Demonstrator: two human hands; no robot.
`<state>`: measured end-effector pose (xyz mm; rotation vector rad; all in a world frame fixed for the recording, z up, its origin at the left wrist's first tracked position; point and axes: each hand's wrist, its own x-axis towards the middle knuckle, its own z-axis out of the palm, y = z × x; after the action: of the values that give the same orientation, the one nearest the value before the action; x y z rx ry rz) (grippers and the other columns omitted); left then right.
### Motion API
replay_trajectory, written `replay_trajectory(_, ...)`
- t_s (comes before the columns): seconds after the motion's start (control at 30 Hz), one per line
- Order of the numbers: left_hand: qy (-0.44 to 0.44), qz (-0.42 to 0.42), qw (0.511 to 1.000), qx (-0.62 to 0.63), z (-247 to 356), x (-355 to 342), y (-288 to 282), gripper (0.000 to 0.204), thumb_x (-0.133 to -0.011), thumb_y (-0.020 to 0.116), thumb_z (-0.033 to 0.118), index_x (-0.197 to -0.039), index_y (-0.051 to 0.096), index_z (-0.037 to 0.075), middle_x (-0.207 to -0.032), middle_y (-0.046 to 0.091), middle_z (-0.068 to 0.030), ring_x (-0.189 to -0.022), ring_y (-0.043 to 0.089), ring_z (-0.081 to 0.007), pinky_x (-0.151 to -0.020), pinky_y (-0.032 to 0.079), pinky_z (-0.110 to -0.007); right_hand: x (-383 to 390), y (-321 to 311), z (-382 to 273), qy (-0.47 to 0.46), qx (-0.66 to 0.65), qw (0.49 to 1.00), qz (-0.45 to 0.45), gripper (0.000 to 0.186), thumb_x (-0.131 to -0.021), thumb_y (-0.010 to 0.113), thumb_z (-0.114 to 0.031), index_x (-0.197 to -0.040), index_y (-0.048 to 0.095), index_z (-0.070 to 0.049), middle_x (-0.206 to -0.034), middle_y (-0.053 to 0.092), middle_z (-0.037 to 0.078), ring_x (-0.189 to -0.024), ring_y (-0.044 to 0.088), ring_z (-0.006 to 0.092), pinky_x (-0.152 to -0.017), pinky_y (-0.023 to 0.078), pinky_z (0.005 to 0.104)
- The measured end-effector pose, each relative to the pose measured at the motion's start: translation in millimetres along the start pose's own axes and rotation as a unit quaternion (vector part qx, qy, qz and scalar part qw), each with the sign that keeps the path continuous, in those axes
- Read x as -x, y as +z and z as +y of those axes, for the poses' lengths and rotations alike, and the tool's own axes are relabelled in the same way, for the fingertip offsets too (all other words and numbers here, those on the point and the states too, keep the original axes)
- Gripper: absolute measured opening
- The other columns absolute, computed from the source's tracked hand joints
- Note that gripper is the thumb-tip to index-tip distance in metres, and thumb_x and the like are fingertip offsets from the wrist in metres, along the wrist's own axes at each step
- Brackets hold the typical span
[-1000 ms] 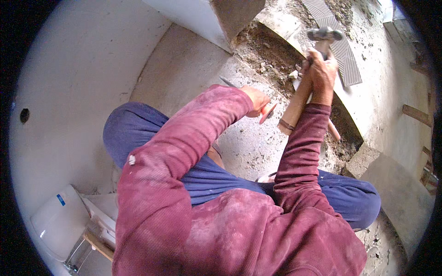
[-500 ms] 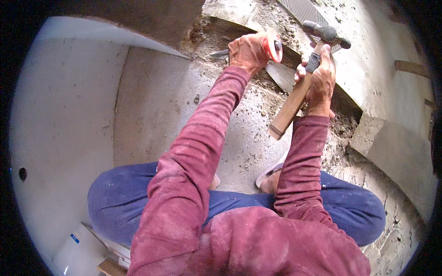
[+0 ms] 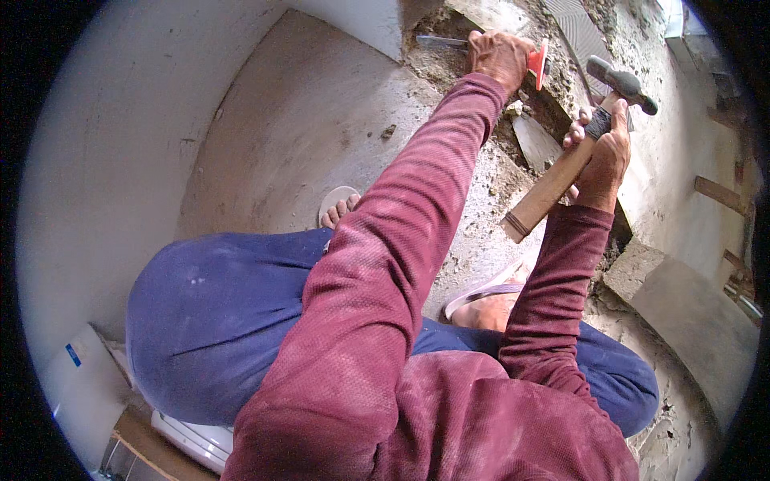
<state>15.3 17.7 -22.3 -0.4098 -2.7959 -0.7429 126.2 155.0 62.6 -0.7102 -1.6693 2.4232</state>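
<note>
At the far left edge, a white box-shaped object with a small blue label sits by your hip, partly cut off by the dark rim of the view, so its kind is hard to tell. Your blue trousers fill the lower left, and the toes of one foot on a pale sandal peek out above the knee; the rest of that foot is hidden by your leg. Beyond lies the smooth grey concrete floor.

Your left hand reaches up the middle, its grip wrapped tight around a steel chisel with an orange hand guard. The chisel lies roughly level, the guard just right of your knuckles. Its thin shaft shows again left of the hand, the tip meeting the broken edge of the floor near the white wall corner; the part inside your fist is hidden.

Right of that, loose rubble and a grey broken tile shard lie in the chipped-out patch. Your right hand is clamped on a wooden-handled hammer with a dark metal head, head raised just right of the guard and not touching it. The handle's butt juts down toward your other sandal, half hidden by the red sleeve. Far right, a grey stone slab blurs into the rim.
</note>
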Motion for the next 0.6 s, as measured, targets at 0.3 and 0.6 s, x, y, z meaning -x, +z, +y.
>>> replay_trajectory(0.3, -0.030, -0.092, 0.995, 0.030, -5.8, -7.3, -18.6, 0.021, -0.091, 0.053, 0.015, -0.096, 0.069, 0.027, -0.097, 0.068, -0.0068, -0.098, 0.064, -0.0189, -0.086, 0.043, -0.040, 11.3, 24.5, 2.8, -0.019, 0.015, 0.999, 0.036, 0.046, -0.099, 0.034, -0.048, -0.109, 0.046, -0.005, -0.069, 0.051, 0.006, -0.047, 0.050, 0.0192, -0.042, 0.047, 0.0344)
replay_trajectory(0.6, 0.042, 0.029, 0.999, -0.014, -16.9, -3.9, -2.2, 0.013, -0.079, 0.063, 0.029, -0.084, 0.072, 0.021, -0.078, 0.070, -0.0051, -0.073, 0.069, -0.0249, -0.065, 0.051, -0.043, 7.6, 16.9, 28.1, -0.027, -0.011, 0.999, 0.039, 0.056, -0.095, 0.034, -0.061, -0.105, 0.045, -0.007, -0.068, 0.053, 0.007, -0.047, 0.052, 0.0168, -0.043, 0.048, 0.0317)
